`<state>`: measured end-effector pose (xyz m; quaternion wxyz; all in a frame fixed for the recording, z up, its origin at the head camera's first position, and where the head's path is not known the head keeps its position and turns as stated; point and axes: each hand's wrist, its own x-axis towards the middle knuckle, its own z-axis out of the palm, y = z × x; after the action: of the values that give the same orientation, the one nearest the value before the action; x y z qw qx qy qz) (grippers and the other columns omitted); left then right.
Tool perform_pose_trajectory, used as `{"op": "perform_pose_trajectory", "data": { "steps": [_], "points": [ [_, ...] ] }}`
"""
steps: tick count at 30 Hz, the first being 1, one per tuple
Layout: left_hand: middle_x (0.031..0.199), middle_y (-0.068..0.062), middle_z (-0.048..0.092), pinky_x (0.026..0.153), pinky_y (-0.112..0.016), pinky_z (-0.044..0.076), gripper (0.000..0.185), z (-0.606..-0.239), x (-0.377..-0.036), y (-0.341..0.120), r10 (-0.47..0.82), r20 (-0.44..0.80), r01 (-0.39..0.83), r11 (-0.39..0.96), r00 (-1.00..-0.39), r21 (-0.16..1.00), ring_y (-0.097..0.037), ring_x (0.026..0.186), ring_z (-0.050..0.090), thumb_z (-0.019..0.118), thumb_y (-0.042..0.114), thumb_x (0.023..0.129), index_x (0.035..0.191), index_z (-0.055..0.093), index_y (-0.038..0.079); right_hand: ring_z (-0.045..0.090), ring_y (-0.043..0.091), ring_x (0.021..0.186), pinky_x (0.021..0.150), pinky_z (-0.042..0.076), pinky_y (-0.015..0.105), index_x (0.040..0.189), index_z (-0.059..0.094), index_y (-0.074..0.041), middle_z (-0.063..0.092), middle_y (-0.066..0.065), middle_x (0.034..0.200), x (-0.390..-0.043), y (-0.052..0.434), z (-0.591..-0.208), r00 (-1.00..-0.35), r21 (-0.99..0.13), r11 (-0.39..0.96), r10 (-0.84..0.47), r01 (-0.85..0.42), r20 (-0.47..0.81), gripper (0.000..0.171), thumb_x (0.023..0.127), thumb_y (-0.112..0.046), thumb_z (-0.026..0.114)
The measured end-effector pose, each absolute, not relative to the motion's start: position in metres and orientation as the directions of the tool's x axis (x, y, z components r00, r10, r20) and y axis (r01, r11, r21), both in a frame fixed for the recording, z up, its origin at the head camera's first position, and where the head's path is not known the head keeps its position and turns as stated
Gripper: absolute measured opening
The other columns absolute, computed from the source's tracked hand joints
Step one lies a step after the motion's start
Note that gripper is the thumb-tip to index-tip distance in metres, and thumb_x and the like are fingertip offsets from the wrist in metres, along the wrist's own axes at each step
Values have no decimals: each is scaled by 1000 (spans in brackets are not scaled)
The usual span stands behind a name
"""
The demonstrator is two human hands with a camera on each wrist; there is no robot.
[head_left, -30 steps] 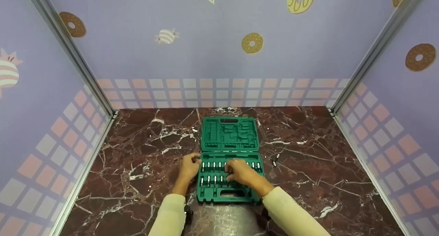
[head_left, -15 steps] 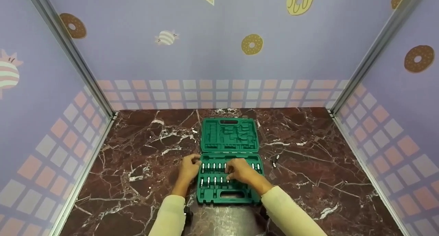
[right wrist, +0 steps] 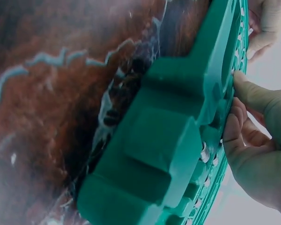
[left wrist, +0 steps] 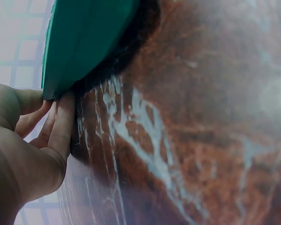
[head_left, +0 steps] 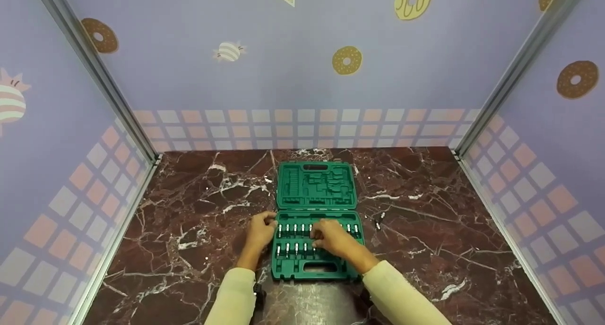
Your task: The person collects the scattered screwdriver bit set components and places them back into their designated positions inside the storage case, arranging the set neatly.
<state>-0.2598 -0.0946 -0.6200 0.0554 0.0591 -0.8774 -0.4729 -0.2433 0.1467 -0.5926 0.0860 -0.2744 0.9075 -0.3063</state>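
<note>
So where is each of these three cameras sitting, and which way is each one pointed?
Head: worn high, facing forward and down at the open green tool case on the marble table; both sleeves, the left hand and the right hand show.
Left wrist: low beside the left hand, looking along the tabletop at the case's left edge; its fingers touch that edge.
Right wrist: low behind the right hand, looking across the case's near side; its fingers curl onto the tray.
Shared: all show the case and the table.

- A green tool case (head_left: 315, 188) lies open on the marble table (head_left: 189, 230).
- The left hand (head_left: 261, 232) touches its left edge.
- The right hand (head_left: 333, 237) rests on the shiny sockets (head_left: 293, 229).
</note>
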Motion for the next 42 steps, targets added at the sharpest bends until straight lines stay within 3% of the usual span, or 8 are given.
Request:
{"op": "perform_pose_trajectory", "data": {
  "steps": [17,31,42],
  "points": [
    [95,-12,75,86,-49,53,18,-620,-257,-93,-150,35,-55,555,-988,830,-30,92,69,71,5,93,110,78,4,70,22,87,75,59,32,103,73,-4,68,8,99,-226,168,-596,-849,-644,596,-500,-480,171,13,92,-9,78],
    [96,-12,75,89,-51,52,18,-620,-256,-92,-153,32,-58,551,-988,832,-32,94,69,71,6,93,110,78,5,70,25,87,75,59,44,111,72,-5,73,9,101,-225,220,-594,-920,-695,606,-199,-386,337,24,89,-4,80],
    [98,-12,75,89,-52,52,18,-620,-256,-92,-158,31,-64,560,-987,826,-32,95,69,72,7,94,110,78,6,66,17,82,74,55,32,109,72,-3,73,7,92,-238,272,-610,-920,-745,609,61,-272,386,21,89,-2,78]
  ]
}}
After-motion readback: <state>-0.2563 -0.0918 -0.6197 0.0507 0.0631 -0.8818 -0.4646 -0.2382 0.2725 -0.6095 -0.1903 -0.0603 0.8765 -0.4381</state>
